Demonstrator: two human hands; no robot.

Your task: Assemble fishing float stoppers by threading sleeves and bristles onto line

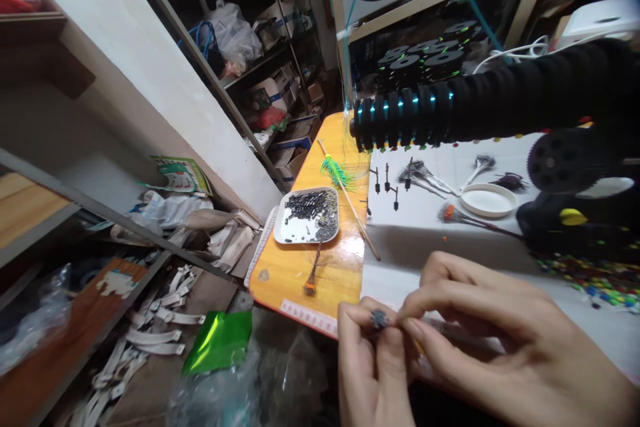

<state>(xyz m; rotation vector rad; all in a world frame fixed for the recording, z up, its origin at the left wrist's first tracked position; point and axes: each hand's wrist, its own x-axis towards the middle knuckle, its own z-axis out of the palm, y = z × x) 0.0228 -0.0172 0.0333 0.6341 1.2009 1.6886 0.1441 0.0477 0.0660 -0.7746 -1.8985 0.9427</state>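
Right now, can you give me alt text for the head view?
The left hand holds a small grey tuft, the right hand pinching close beside it. Beyond, a white tray of small black and grey pieces sits on a yellow table.

Left fingers (393,350) around a small grey bundle (379,319), right fingers (453,300) just beside, white tray (294,230) beyond.

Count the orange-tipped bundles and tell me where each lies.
2: one orange-tipped bundle on the yellow table, a second bundle on the white sheet. The right hand may hide more.
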